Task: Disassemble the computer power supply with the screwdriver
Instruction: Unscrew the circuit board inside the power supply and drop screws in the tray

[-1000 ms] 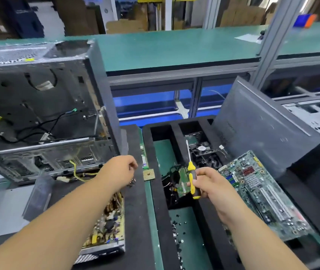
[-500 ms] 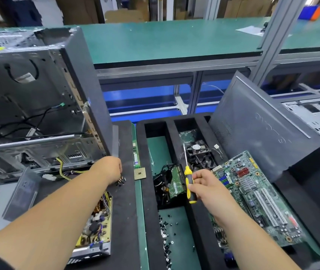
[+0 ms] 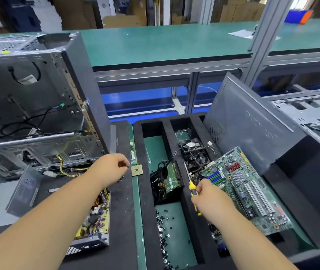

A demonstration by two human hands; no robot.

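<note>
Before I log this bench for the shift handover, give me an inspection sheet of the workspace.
Surface: black foam tray, green mat in its bins.
Job's things: opened power supply lower left; screwdriver.
Clutter: loose screws, motherboard, CPU chip, fan, side panel.
Hands: left hand curled, contents unclear; right hand grips the screwdriver.
Cables: yellow wires beside the open case.
Surroundings: green benches, cardboard boxes behind.
</note>
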